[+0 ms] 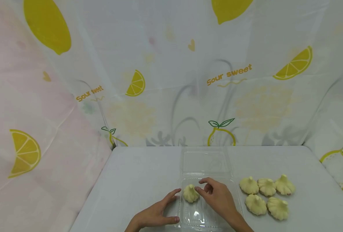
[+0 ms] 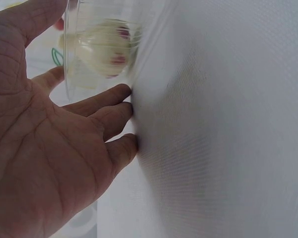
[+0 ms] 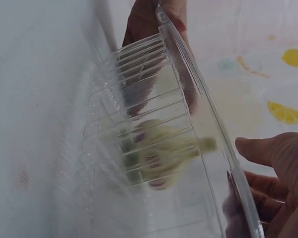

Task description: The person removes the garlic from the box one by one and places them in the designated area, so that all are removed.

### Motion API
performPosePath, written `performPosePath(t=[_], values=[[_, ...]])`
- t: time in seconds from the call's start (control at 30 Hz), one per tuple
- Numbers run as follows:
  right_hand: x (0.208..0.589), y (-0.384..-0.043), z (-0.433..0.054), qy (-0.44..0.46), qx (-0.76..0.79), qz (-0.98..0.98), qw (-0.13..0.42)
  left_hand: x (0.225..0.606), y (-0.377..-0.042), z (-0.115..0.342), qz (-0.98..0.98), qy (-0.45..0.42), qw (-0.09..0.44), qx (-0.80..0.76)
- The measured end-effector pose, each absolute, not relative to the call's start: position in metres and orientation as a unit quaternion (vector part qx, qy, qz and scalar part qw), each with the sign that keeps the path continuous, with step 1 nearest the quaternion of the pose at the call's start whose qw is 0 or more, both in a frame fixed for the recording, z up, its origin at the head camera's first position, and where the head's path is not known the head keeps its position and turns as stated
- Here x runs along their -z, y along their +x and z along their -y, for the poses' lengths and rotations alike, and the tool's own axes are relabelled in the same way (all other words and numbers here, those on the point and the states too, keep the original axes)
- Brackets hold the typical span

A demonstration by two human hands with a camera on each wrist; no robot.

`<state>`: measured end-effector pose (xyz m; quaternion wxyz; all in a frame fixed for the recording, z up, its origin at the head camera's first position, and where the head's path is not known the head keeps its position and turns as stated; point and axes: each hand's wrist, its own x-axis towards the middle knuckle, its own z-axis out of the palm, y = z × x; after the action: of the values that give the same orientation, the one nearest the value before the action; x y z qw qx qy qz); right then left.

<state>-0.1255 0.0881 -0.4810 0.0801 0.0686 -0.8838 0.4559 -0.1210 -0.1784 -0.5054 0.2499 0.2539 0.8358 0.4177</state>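
A clear plastic clamshell box (image 1: 207,212) lies on the table with its lid (image 1: 205,162) folded back. One pale yellow garlic bulb (image 1: 191,194), purple patched near its base in the wrist views, sits at the left of the box with its stem up. My left hand (image 1: 157,212) is at the box's left wall, thumb and fingers spread, and some fingertips (image 2: 126,144) rest on the table. Over the box, just right of the bulb, my right hand (image 1: 219,196) has its fingers loosely bent, with nothing between thumb and fingers.
On the white table (image 1: 125,193), several more garlic bulbs stand in two rows right of the box, among them a back left bulb (image 1: 249,185) and a front right bulb (image 1: 278,208). A lemon-printed cloth (image 1: 165,112) hangs behind the table.
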Motion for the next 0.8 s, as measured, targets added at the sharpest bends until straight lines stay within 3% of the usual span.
performPosePath(t=[0.57, 0.8], values=[[0.488, -0.127, -0.074, 0.069, -0.444, 0.888, 0.094, 0.51, -0.121, 0.18, -0.835, 0.263, 0.242, -0.417], [0.484, -0.126, -0.07, 0.07, -0.428, 0.898, 0.073, 0.509, -0.122, 0.179, -0.835, 0.257, 0.248, -0.418]])
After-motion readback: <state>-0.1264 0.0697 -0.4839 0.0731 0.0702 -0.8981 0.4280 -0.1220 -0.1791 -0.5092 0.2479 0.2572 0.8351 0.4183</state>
